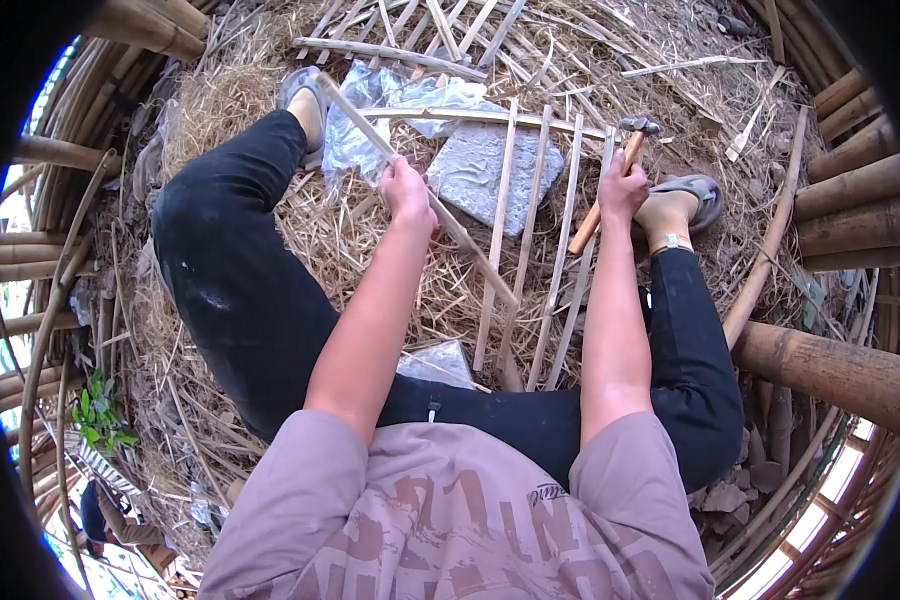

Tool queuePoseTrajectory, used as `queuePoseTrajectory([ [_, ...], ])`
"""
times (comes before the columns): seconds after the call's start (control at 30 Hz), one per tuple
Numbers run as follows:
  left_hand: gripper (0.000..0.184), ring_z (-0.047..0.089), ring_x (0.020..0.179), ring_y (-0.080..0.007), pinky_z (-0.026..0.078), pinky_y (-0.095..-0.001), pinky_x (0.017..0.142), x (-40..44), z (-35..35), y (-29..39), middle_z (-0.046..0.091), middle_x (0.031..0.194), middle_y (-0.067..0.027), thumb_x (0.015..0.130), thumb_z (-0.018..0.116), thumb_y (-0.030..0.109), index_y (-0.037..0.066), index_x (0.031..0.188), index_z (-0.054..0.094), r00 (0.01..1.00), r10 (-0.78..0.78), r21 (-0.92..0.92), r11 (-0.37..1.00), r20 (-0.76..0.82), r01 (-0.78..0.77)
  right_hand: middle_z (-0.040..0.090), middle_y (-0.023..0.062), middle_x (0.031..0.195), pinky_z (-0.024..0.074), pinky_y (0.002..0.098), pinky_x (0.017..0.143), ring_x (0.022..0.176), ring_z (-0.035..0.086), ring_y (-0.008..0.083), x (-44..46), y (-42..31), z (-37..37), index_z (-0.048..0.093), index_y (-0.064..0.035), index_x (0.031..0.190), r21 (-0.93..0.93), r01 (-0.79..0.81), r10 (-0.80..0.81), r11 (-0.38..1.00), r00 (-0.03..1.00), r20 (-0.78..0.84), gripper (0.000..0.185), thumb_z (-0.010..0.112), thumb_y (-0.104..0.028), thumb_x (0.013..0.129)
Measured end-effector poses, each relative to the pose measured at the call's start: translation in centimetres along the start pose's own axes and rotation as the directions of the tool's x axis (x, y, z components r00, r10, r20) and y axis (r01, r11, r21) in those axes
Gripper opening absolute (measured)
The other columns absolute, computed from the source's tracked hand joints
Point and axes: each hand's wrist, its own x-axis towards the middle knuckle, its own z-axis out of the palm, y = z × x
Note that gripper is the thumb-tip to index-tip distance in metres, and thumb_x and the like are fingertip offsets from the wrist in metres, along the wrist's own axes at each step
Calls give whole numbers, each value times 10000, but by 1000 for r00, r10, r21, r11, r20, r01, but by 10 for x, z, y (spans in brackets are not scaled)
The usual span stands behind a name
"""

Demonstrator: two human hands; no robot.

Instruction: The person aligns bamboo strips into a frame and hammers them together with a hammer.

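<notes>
My left hand (pixel 407 192) is closed around a flat bamboo strip (pixel 467 245), which slants from the upper left down toward my lap. In my right hand (pixel 622 188) is a hammer (pixel 587 228), gripped by its wooden handle with the metal head up. Between my legs, several bamboo slats (pixel 526 220) lie side by side, their far ends at a long crosswise strip (pixel 490 116). Under the slats sits a grey stone slab (pixel 485 175). Crumpled clear plastic (pixel 355 140) lies to its left.
Dry straw and bamboo shavings (pixel 235 130) cover the ground. More crossed slats (pixel 440 30) lie at the top. Thick bamboo poles (pixel 830 370) stand along the right, with a bamboo frame (pixel 50 260) on the left. Another person (pixel 120 520) is partly visible at lower left.
</notes>
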Motion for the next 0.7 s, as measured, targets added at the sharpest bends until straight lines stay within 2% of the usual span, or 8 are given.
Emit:
queuePoseTrajectory([
  [0.13, 338, 561, 798, -168, 495, -354, 744, -10, 5, 12, 554, 913, -64, 1087, 459, 332, 21, 1147, 574, 1000, -24, 12, 1000, 18, 24, 686, 271, 856, 502, 526, 773, 830, 665, 454, -3, -4, -2, 683, 63, 826, -15, -11, 11, 1000, 1000, -23, 478, 642, -396, 951],
  [0.2, 292, 552, 868, -196, 528, -366, 747, -19, 8, 21, 533, 975, -76, 1085, 491, 299, 40, 1216, 526, 991, -15, -38, 999, 133, 20, 699, 271, 837, 509, 519, 755, 821, 682, 441, -2, -8, -5, 702, 61, 844, 24, -109, 108, 994, 994, 31, 506, 657, -434, 937],
  [0.3, 283, 600, 923, -186, 533, -396, 775, -58, 25, 58, 594, 1048, -63, 1074, 524, 245, 48, 1275, 547, 936, 150, -88, 988, 318, -129, 711, 260, 793, 518, 513, 729, 790, 706, 402, 6, 8, 4, 711, 80, 830, 77, -130, 125, 988, 990, 64, 574, 672, -483, 938],
  [0.33, 353, 582, 876, -180, 533, -345, 783, -90, 30, 90, 590, 1071, -108, 1079, 509, 238, -10, 1329, 501, 910, 203, -171, 974, 360, -149, 716, 260, 801, 521, 514, 723, 783, 707, 408, 8, 7, 4, 712, 89, 843, 71, -90, 87, 993, 995, 50, 589, 662, -489, 949],
  [0.43, 260, 531, 627, -116, 443, -302, 557, -156, 17, 187, 560, 733, -24, 1059, 529, 223, -3, 970, 621, 728, 451, -203, 890, 517, -407, 725, 255, 822, 518, 514, 738, 800, 702, 421, 16, 9, 7, 727, 66, 914, 53, -81, 80, 995, 997, 7, 545, 643, -470, 963],
  [0.5, 315, 487, 499, -107, 415, -317, 475, -170, -3, 239, 534, 616, 12, 1044, 557, 254, -5, 883, 636, 546, 612, -205, 751, 572, -628, 730, 254, 859, 517, 526, 778, 837, 695, 446, 18, 3, 2, 727, 51, 923, 43, -77, 76, 996, 997, 28, 617, 601, -552, 952],
  [0.53, 330, 636, 684, -197, 518, -378, 631, -186, -23, 268, 661, 804, -93, 1034, 559, 303, -18, 1035, 636, 533, 545, -39, 722, 647, -691, 728, 264, 872, 513, 530, 793, 855, 692, 455, 19, -3, 0, 724, 57, 937, 50, -51, 50, 997, 999, 20, 632, 591, -560, 953],
  [0.7, 343, 510, 596, -73, 444, -217, 495, -224, -133, 336, 579, 759, -12, 1041, 576, 235, -18, 1271, 604, 566, 615, 140, 600, 550, -787, 728, 274, 919, 507, 537, 860, 924, 684, 467, 21, -29, -13, 724, 63, 948, 21, -60, 59, 998, 997, 43, 675, 553, -590, 960],
])
